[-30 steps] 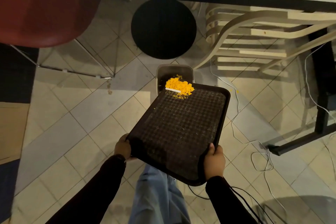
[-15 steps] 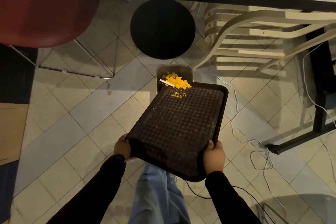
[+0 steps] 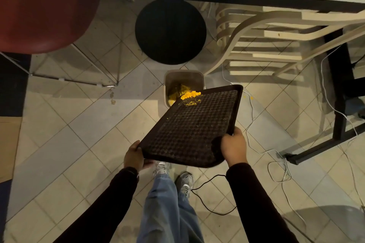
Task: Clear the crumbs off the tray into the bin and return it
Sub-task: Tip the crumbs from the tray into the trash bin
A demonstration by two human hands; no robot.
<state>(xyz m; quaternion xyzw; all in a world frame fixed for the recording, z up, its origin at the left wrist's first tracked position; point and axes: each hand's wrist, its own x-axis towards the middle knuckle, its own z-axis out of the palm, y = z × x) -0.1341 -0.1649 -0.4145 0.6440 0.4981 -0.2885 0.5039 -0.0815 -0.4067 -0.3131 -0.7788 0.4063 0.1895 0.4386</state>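
Over the tiled floor, a person holds a dark textured tray (image 3: 194,124) tipped down and away, its far left corner hanging above the open mouth of a small grey bin (image 3: 183,79). The left hand (image 3: 134,156) curls around the tray's near left corner, fingers tucked under the rim. The right hand (image 3: 234,147) clamps the near right corner, thumb and palm wrapped over the edge. Both hands are closed on the tray.

Yellow crumbs (image 3: 190,94) bunch at that low far corner, right at the lip, and more yellow already lies inside the bin. A fine dusting (image 3: 192,102) clings to the textured surface just near of the pile, with scattered specks further down the tray. A few bits (image 3: 248,97) appear to lie on the floor right of the bin, though dim light makes them hard to read.

What matters for the next move is that the tray's long axis runs from the hands up and away toward the bin, so the crumbs sit at the end farthest from both grips. The pile lies more on the left hand's side. Judging by this, a steeper tilt or a shake would be needed to free the dust before the tray can go back.
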